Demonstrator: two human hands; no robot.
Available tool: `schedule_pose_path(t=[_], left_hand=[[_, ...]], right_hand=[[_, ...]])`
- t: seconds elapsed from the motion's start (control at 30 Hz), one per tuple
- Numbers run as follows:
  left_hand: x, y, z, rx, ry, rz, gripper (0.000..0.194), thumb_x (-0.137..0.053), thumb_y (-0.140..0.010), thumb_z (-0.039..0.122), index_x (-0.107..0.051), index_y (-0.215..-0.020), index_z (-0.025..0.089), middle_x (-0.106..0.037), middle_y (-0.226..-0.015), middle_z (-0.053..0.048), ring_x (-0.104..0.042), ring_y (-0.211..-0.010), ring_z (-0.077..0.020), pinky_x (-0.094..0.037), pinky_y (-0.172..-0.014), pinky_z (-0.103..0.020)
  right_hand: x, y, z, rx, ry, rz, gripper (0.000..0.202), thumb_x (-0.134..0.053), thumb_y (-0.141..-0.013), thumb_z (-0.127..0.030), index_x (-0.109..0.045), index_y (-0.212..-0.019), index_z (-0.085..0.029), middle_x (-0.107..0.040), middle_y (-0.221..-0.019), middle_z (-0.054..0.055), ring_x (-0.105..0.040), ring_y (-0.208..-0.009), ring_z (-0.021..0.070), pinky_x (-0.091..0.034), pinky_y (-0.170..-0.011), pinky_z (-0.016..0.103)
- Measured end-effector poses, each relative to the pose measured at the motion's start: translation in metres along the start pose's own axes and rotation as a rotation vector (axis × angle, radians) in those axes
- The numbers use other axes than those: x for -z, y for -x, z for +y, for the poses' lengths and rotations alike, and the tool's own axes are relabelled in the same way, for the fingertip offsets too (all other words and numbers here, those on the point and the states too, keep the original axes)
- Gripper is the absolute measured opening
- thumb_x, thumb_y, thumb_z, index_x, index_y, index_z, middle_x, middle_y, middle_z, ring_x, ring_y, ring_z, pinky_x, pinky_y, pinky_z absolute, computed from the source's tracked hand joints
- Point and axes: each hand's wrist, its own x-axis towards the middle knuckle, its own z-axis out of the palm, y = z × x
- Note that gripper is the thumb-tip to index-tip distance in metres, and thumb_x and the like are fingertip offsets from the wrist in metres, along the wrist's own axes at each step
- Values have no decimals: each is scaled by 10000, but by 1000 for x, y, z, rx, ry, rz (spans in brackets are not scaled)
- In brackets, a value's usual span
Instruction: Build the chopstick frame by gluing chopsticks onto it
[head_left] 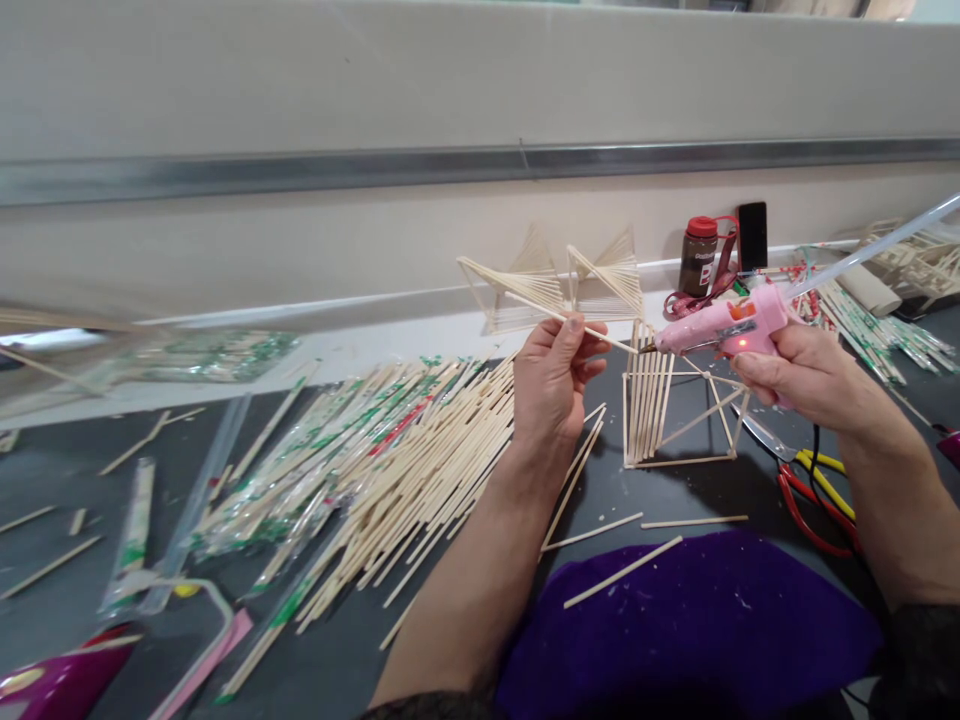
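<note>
My left hand (559, 372) pinches a thin wooden stick (536, 306) between thumb and fingers. The stick slants down to the right, its right end at the nozzle of a pink glue gun (724, 325). My right hand (799, 365) is wrapped round the gun's handle; an orange light glows on its side, and a long clear glue stick (885, 248) sticks out of its back. Below the nozzle stands an open frame of sticks (679, 461), with several parallel sticks along its left side. Behind my left hand are two fan-shaped stick structures (551, 285).
Loose sticks (442, 450) and wrapped chopsticks (322, 450) cover the left side. Right of the frame lie red and yellow handled tools (817, 490). A red-capped bottle (699, 255) and phone (752, 236) stand behind. Purple cloth (690, 620) lies in front, a stick on it.
</note>
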Motion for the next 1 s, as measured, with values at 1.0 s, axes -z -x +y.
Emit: schedule_pose_path(t=[1.0], left_hand=[[-1, 3, 0, 15, -18, -33, 235, -826, -717, 337, -627, -734, 213, -737, -719, 35, -663, -551, -68, -469, -441, -128]], right_hand=[[-1, 0, -2, 5, -18, -8, 404, -577, -845, -481, -492, -565, -203, -479, -477, -14, -425, -460, 99, -311, -453, 254]])
